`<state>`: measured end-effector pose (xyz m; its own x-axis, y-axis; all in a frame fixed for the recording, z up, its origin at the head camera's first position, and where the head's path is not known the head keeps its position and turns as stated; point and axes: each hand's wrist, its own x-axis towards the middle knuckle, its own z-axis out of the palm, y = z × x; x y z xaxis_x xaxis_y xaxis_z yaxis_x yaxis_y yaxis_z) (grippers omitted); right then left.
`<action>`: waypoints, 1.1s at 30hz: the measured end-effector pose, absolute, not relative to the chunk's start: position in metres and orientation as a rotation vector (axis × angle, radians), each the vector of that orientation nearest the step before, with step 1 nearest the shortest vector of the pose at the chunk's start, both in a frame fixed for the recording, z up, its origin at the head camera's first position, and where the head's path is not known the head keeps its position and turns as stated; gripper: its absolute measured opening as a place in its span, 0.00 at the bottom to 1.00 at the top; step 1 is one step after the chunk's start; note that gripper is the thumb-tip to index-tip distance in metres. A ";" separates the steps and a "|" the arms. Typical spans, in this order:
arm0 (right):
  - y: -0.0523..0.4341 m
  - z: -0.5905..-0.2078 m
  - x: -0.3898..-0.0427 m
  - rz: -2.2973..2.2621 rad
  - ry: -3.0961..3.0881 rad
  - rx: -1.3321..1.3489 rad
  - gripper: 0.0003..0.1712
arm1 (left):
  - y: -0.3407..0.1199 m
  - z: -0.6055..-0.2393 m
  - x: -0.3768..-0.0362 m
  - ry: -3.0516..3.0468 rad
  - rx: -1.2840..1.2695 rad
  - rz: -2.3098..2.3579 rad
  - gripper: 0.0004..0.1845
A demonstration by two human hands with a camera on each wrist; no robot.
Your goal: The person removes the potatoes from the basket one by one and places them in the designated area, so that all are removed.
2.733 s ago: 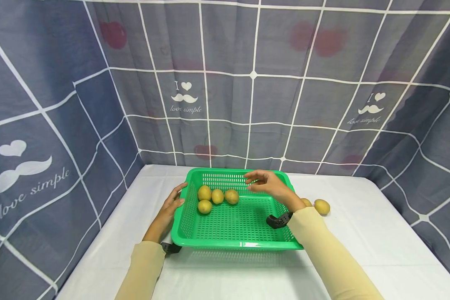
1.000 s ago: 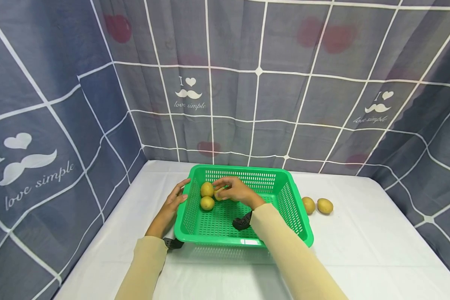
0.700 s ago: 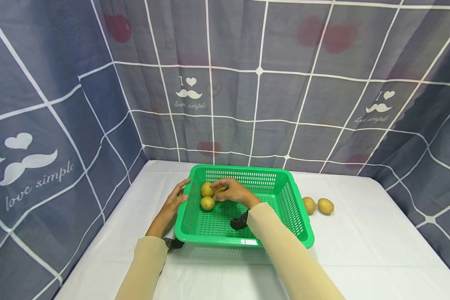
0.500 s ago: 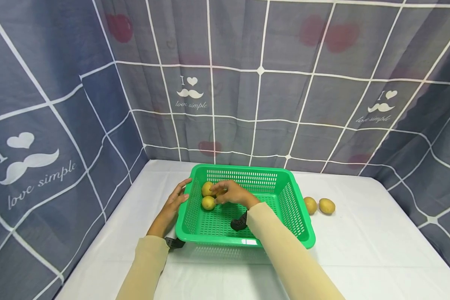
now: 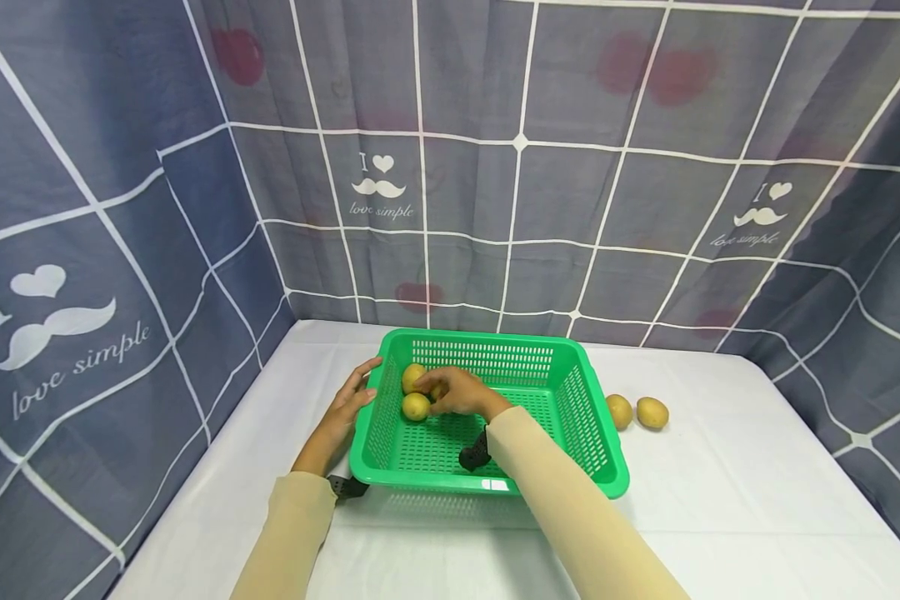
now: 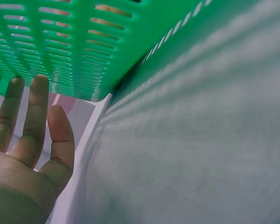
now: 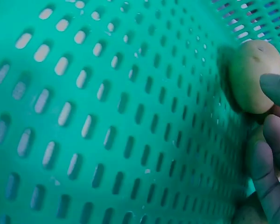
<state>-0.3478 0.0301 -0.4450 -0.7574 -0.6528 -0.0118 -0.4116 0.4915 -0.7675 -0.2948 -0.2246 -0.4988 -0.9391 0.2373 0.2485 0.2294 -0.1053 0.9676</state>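
A green plastic basket (image 5: 487, 487) with slotted walls stands on the white-covered table. My left hand (image 5: 342, 410) rests at its left side, fingers nearly straight against the outer wall; the left wrist view shows the fingertips (image 6: 39, 83) near the slots. My right hand (image 5: 457, 392) reaches down inside, thumb and fingers curled round a potato (image 5: 437, 392) that is mostly hidden. Just left of it lie two more, a rear potato (image 5: 413, 378) and a front potato (image 5: 416, 407). In the right wrist view the thumb overlaps a potato (image 7: 253, 70).
Outside the basket's right wall lie two potatoes, a nearer potato (image 5: 618, 412) and a farther potato (image 5: 652, 413). A grey checked curtain (image 5: 465, 192) closes off the back and both sides. White cloth (image 5: 735, 483) covers the table.
The right hand has moved left and down from above the basket to the potatoes, and its fingers have closed in on one. The left hand stays at the left side.
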 end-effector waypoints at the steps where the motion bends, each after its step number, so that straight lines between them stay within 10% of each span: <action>1: 0.029 -0.445 -0.348 -1.108 2.451 -0.905 0.29 | -0.225 -0.499 -0.295 2.087 0.553 2.272 0.36; 33: 0.017 -0.440 -0.348 -0.781 2.582 -1.023 0.27 | -0.227 -0.497 -0.295 2.172 0.530 2.155 0.36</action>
